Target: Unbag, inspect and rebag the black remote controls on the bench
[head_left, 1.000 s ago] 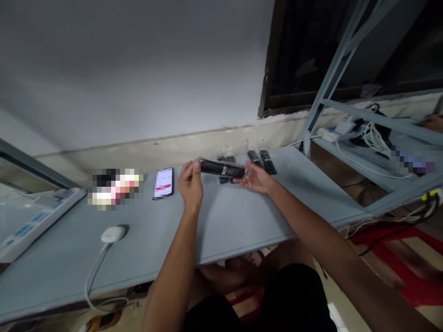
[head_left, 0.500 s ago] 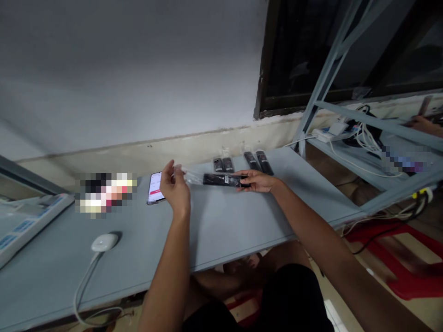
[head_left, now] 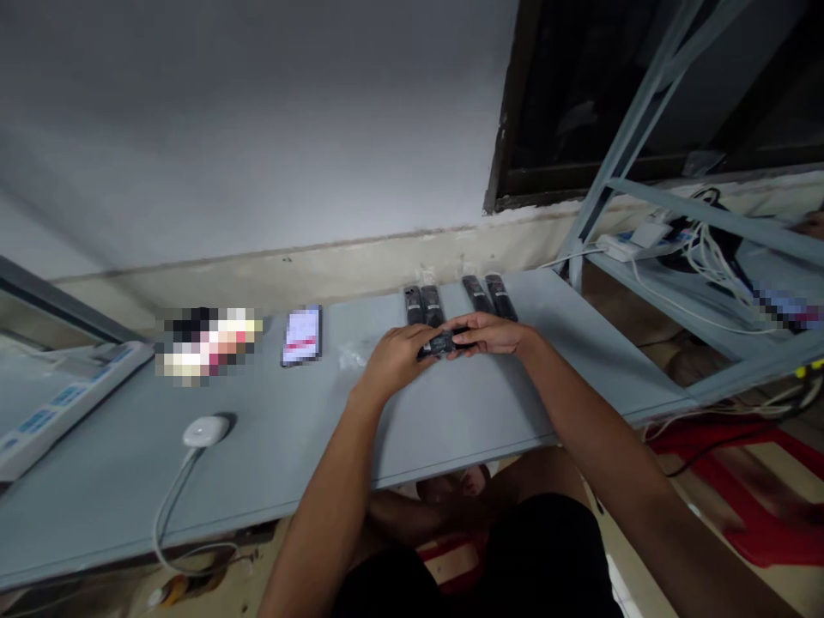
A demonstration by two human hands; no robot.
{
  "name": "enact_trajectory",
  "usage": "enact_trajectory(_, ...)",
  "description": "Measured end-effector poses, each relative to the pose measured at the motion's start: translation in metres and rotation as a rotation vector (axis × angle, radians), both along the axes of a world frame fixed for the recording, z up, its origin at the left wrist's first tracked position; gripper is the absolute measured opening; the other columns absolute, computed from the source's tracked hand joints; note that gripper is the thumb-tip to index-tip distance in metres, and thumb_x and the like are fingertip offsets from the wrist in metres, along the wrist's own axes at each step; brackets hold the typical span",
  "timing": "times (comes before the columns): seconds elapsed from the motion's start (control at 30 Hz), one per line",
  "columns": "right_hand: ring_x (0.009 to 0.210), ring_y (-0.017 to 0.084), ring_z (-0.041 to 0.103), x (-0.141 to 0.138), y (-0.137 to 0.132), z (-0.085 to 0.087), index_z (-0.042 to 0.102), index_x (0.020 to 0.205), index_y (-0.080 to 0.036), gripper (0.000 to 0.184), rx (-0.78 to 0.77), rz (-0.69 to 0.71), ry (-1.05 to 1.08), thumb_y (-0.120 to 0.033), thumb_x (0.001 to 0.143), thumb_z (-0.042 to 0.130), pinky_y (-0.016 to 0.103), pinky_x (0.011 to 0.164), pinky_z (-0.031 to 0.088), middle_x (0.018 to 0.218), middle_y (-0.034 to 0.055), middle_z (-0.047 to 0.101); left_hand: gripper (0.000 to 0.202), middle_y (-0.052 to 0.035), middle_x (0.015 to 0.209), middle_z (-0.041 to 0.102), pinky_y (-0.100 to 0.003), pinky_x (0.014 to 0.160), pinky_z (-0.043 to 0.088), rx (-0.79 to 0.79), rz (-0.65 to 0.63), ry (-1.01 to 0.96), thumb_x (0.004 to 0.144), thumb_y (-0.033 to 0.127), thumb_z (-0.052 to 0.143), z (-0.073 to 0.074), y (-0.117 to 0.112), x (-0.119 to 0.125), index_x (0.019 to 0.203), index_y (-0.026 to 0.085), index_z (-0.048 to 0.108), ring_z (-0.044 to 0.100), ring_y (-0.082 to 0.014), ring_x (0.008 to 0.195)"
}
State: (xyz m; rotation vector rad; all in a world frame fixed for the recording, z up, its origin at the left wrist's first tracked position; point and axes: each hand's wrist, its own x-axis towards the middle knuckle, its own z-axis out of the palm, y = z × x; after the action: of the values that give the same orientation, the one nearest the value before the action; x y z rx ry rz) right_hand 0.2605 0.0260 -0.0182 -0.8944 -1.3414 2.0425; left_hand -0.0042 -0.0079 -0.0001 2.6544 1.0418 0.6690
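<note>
Both my hands meet over the grey table and hold one black remote control between them. My left hand grips its left end with curled fingers. My right hand pinches its right end. An empty clear plastic sleeve lies on the table just left of my left hand. Behind my hands, two pairs of bagged black remotes lie near the wall.
A lit phone lies left of the sleeve. A white puck with a cable and a white scale sit at the left. A metal rack with a power strip and cables stands at the right, a red stool below.
The remote came out of its clear sleeve. My left hand pulled the sleeve off to the left, dropped it on the table, and came back to grip the remote's left end.
</note>
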Motion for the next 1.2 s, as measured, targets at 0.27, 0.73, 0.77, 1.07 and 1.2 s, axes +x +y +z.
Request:
enact_trajectory(0.27, 0.093, 0.021, 0.081, 0.015, -0.001, 0.008, 0.08, 0.111, -0.014, 0.046, 0.078, -0.109, -0.13, -0.02, 0.069, 0.098, 0.029, 0.081, 0.068, 0.108, 0.0118, 0.081, 0.056, -0.0071, 0.127, 0.076, -0.041, 0.1, 0.056, -0.075, 0.114, -0.022, 0.083, 0.021, 0.079, -0.007, 0.007, -0.021, 0.137, 0.031, 0.071, 0.073, -0.0292, 0.112)
enact_trajectory(0.73, 0.089, 0.023, 0.07, 0.006, 0.008, 0.007, 0.067, 0.098, -0.022, 0.053, 0.647, -0.942, -0.188, -0.066, 0.074, 0.083, 0.031, 0.067, 0.06, 0.09, 0.004, 0.071, 0.052, -0.0079, 0.126, 0.078, -0.04, 0.097, 0.057, -0.166, 0.21, -0.12, 0.084, 0.033, 0.081, -0.004, 0.003, -0.026, 0.136, 0.028, 0.074, 0.075, -0.029, 0.105)
enact_trajectory(0.77, 0.09, 0.024, 0.07, 0.004, 0.007, 0.007, 0.067, 0.097, -0.023, 0.05, 0.7, -0.954, -0.247, -0.066, 0.077, 0.081, 0.031, 0.068, 0.059, 0.089, 0.0041, 0.07, 0.055, -0.0079, 0.126, 0.078, -0.04, 0.097, 0.057, -0.172, 0.198, -0.125, 0.083, 0.036, 0.083, -0.004, 0.001, -0.025, 0.136, 0.028, 0.073, 0.075, -0.0294, 0.105)
enact_trajectory(1.07, 0.103, 0.028, 0.068, -0.009, -0.002, 0.0, 0.065, 0.115, -0.026, 0.046, 0.773, -0.573, -0.421, -0.041, 0.078, 0.087, 0.045, 0.095, 0.056, 0.106, 0.0067, 0.072, 0.045, -0.0062, 0.129, 0.078, -0.043, 0.098, 0.057, -0.194, 0.112, -0.162, 0.088, 0.037, 0.08, -0.004, 0.0, -0.018, 0.132, 0.031, 0.075, 0.075, -0.0302, 0.111)
enact_trajectory(1.2, 0.099, 0.028, 0.07, -0.014, -0.005, -0.005, 0.06, 0.115, -0.026, 0.041, 0.752, -0.516, -0.488, -0.045, 0.085, 0.081, 0.045, 0.094, 0.055, 0.1, 0.0058, 0.073, 0.042, -0.0044, 0.125, 0.079, -0.041, 0.095, 0.057, -0.21, 0.061, -0.156, 0.088, 0.036, 0.08, -0.006, -0.002, -0.011, 0.13, 0.033, 0.076, 0.076, -0.0281, 0.106)
